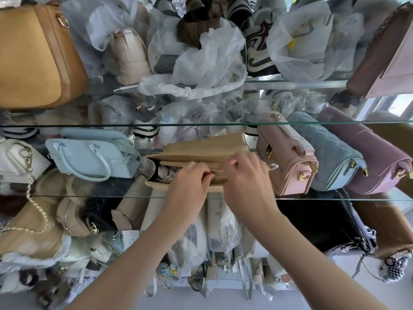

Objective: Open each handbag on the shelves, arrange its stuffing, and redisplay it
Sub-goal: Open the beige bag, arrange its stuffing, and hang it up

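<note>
The tan handbag (196,153) lies on the glass shelf (89,195), between a light blue handbag (89,153) and a pink handbag (286,157). The left hand (190,186) pinches its zipper (218,171), the pull hidden under the fingers. The right hand (245,182) has its fingers curled over the bag's right end, covering it. Grey stuffing (166,172) shows dimly inside.

Narrow gaps flank the tan handbag (196,145) — light blue handbag (89,153) left, pink handbag (286,162) right; a glass shelf (89,125) crosses above.
</note>
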